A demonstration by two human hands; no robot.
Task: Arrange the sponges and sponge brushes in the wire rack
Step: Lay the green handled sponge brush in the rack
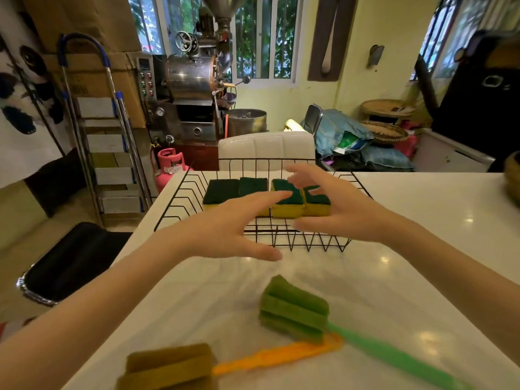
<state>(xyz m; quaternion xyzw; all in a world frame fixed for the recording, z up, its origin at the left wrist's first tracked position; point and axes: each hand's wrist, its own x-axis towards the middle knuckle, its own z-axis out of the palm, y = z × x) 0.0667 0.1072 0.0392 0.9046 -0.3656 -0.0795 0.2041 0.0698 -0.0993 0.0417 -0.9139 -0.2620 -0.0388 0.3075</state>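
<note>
Four sponges (266, 196), green scouring side up over yellow foam, lay in a row across the far part of the wire rack (180, 198), touching one another side by side. That part of the job looked done. Two sponge brushes were still outside the rack, near the front edge of the bench (422, 220): a green sponge brush (294, 309) with a green handle running toward the front right corner, and a brown sponge brush (168, 367) with an orange handle whose tip reached under the green head. So I judged roughly two thirds finished, with both brushes left to place.

Both hands hovered over the rack, spread and holding nothing: the left hand (225, 223) above its near side, the right hand (329, 206) over the right-hand sponges.

The bench was white and glossy, with the rack at its far edge. Beyond it stood a metal roasting machine (191, 80), a stepladder (109, 130), a pink gas cylinder (168, 170), barred windows and stacked bags.
</note>
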